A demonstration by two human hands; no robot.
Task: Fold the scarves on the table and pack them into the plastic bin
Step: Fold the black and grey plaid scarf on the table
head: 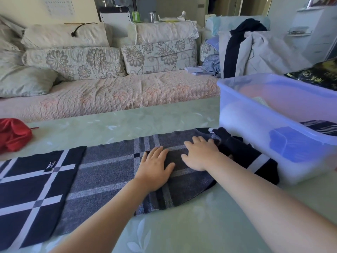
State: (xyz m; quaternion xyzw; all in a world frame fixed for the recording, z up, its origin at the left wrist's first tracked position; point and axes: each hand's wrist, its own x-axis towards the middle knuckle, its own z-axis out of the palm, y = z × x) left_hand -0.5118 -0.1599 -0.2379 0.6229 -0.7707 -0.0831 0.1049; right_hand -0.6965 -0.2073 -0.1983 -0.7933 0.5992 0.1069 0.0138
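Note:
A long navy and grey plaid scarf [102,172] lies spread across the pale green table [182,230]. Its left end is dark navy with white stripes; its right end is bunched up beside the bin. My left hand [155,168] lies flat on the grey middle of the scarf, fingers straight. My right hand [198,154] presses flat on the scarf just to the right of it, fingertips near the bunched part. A clear plastic bin [255,136] stands at the right on the table, with folded cloth visible inside.
A red cloth [12,136] lies crumpled at the table's left edge. Behind the table runs a sofa [113,92] with floral cushions. Clothes are piled at the sofa's right end [251,50]. A dark bag [317,75] lies behind the bin.

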